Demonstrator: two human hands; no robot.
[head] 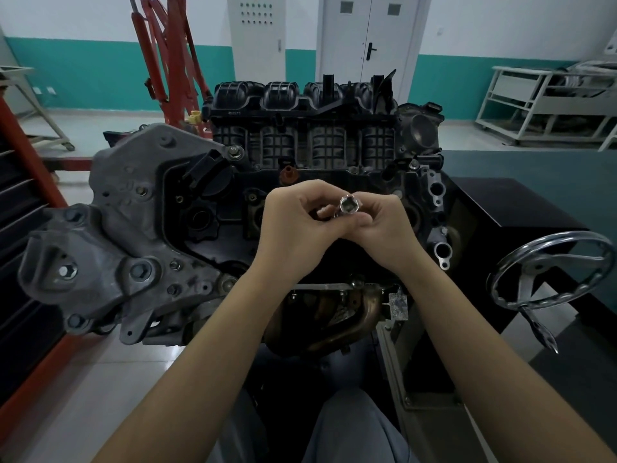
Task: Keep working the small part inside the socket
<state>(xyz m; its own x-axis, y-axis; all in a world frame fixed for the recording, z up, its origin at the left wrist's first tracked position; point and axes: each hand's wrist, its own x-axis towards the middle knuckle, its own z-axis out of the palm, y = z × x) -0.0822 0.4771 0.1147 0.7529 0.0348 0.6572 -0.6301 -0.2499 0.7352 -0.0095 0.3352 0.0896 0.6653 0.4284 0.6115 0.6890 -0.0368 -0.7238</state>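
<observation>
My left hand (pixel 293 225) and my right hand (pixel 380 228) meet above the middle of a car engine (pixel 207 208) on a stand. Together they hold a small shiny metal socket (pixel 349 205), its square drive hole facing me. My right hand's fingers curl round the socket's body; my left hand's fingertips pinch its lower end, where a further metal piece is mostly hidden. Behind the hands sit the black valve cover and the black ribbed intake manifold (pixel 300 121).
A grey cast bracket (pixel 127 228) sticks out on the engine's left. A chrome handwheel (pixel 551 269) stands at the right on the black stand. A red engine hoist (pixel 167 55) and a white rack (pixel 547 101) stand behind. My knees show below.
</observation>
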